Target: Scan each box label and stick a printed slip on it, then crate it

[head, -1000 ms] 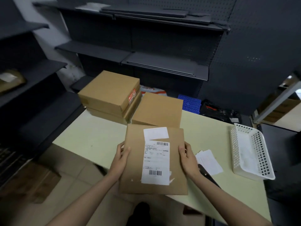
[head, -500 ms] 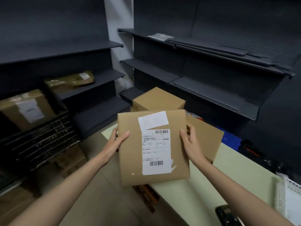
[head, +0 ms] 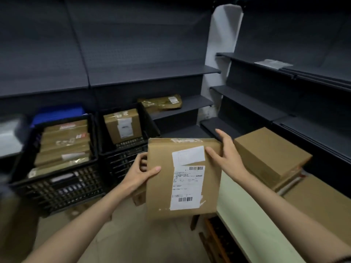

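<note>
I hold a flat brown cardboard box [head: 161,194] in the air between the table and the crates. A white shipping label [head: 187,186] with barcodes and a blank white slip [head: 188,155] above it are stuck on its face. My left hand [head: 140,172] grips its left edge, thumb on top. My right hand [head: 227,154] holds its upper right corner. A black crate [head: 62,188] at the left holds several flat boxes. A second black crate [head: 125,149] behind it holds one labelled box [head: 123,125].
The pale green table [head: 247,215] is on the right, with a stack of brown boxes [head: 269,154] on it. Dark shelves line the walls; a wrapped parcel [head: 161,102] lies on one. A blue crate [head: 57,112] sits at the far left.
My view and the box have swung left, away from the table toward the crates. My right hand has shifted up to the box's top right corner.
</note>
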`<act>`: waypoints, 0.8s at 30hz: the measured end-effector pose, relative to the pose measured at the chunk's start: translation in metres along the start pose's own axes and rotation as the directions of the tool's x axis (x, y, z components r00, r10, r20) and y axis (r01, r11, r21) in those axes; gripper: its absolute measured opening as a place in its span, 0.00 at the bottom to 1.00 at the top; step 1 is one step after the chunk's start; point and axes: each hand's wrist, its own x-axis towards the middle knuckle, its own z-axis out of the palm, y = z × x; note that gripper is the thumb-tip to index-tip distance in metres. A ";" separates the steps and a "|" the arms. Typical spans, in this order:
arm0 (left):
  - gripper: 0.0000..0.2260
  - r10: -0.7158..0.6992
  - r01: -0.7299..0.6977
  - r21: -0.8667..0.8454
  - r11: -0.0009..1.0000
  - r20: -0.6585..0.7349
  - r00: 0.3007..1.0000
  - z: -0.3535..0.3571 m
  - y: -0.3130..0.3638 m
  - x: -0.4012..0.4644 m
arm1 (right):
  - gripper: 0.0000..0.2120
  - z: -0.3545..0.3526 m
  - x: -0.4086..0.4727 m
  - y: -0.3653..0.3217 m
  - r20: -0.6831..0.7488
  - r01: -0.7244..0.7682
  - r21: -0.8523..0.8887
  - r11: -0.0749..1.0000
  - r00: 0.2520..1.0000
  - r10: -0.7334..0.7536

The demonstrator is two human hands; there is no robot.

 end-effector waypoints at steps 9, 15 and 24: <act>0.34 -0.002 0.002 0.054 0.999 0.008 1.000 -0.111 -0.044 0.026 | 0.35 0.110 0.091 -0.075 0.521 0.244 -0.212 0.946 0.848 -0.102; 0.35 0.001 -0.001 0.057 0.998 -0.007 1.000 -0.159 -0.068 0.041 | 0.42 0.160 0.121 -0.091 0.604 0.268 -0.231 0.935 0.793 -0.078; 0.43 0.203 -0.174 0.185 0.967 -0.150 0.968 -0.201 -0.037 0.107 | 0.43 0.193 0.198 -0.112 0.465 0.274 -0.162 0.948 0.869 -0.171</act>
